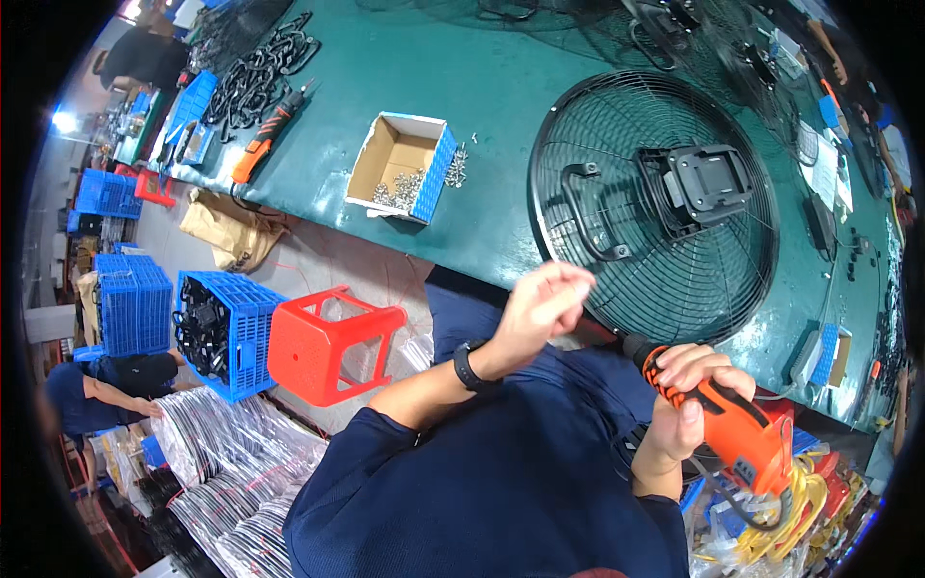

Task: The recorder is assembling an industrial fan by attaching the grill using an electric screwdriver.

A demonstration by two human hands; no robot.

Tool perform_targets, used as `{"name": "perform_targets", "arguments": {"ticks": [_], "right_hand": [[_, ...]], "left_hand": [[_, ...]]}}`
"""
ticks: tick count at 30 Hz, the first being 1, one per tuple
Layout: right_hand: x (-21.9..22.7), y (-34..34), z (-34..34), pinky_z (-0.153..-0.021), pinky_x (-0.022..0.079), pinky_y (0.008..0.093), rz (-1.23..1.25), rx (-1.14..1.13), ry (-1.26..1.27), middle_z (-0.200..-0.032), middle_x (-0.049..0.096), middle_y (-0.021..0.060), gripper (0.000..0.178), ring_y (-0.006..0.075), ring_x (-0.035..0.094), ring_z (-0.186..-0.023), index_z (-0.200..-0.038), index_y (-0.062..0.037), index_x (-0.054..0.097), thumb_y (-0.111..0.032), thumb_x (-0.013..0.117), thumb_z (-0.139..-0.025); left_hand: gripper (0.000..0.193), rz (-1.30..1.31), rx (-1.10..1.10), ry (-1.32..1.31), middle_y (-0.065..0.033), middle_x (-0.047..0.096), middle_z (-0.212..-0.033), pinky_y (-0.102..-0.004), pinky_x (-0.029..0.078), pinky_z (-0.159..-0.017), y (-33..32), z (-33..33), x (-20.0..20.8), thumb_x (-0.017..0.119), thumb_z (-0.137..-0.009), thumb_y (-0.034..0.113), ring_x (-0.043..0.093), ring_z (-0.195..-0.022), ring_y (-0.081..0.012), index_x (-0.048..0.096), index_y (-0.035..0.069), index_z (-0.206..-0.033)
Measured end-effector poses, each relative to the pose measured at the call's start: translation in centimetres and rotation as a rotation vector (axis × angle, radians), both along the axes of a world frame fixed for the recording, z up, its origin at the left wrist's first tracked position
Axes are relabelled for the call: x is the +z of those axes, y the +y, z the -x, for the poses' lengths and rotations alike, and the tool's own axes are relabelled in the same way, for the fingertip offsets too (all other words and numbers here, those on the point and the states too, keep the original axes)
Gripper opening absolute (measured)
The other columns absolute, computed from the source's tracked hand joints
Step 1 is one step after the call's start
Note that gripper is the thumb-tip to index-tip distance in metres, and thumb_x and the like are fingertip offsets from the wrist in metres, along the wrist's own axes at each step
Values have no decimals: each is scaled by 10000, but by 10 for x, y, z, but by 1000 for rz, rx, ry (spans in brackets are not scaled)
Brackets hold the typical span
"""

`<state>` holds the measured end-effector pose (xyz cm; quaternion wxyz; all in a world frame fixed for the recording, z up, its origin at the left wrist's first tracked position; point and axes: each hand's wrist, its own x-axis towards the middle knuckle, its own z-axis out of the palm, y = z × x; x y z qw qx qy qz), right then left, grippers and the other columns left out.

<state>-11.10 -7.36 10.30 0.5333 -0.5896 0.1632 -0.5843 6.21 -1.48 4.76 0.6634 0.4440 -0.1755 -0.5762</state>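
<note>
My right hand (696, 390) is wrapped round an orange and black corded electric screwdriver (744, 435); its dark nose points up-left toward the near rim of a round black wire fan guard (641, 299). My left hand (545, 310) is just off the guard's near-left rim, its fingers curled and the thumb pressed to them. Whatever those fingers hold, if anything, is too small to make out. A black curved handle (581, 220) lies across the guard's left part, and a black square bracket (711, 181) is at its middle right.
On the green table (482, 82) are a blue-and-white box (385, 164) of screws, loose screws (457, 169), another orange screwdriver (258, 154) and black handles (260, 82). A red stool (313, 352) and blue crates (252, 337) stand at left, near a crouching person (111, 385).
</note>
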Motion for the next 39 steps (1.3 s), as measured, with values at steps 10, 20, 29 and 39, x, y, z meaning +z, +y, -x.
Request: {"name": "perform_targets", "arguments": {"ticks": [10, 20, 29, 39], "right_hand": [[3, -1, 59, -643, 481, 375, -47, -47, -119, -746, 528, 115, 369, 220, 535, -631, -1047, -12, 441, -136, 664, -780], [5, -1, 75, -602, 460, 364, 34, -135, -134, -742, 515, 123, 375, 222, 520, -621, -1047, -4, 442, -123, 644, -754], [-13, -8, 88, -628, 464, 374, -27, -148, -116, -738, 498, 121, 403, 223, 508, -634, -1087, 4, 443, -144, 609, -751], [-10, -20, 69, -640, 465, 372, -60, -91, -127, -740, 493, 122, 388, 219, 508, -641, -1077, 1, 438, -149, 602, -760]], "left_hand": [[431, -289, 261, -1027, -127, 605, -634, -346, 483, -564, -64, -17, 9, 602, -749, 89, 619, -553, -246, 462, -24, -1141], [672, -52, -66, -872, 48, 513, -649, -196, 365, -515, -99, -83, 34, 659, -823, 159, 424, -566, -24, 368, -101, -1371], [553, -623, 343, -1501, -190, 680, -794, -352, 516, -660, 25, -159, 63, 779, -718, 352, 684, -748, -238, 643, -30, -1094], [244, -354, 507, -1400, 2, 484, -527, -245, 348, -463, 56, -165, -11, 791, -750, 176, 425, -501, -64, 659, 9, -870]]}}
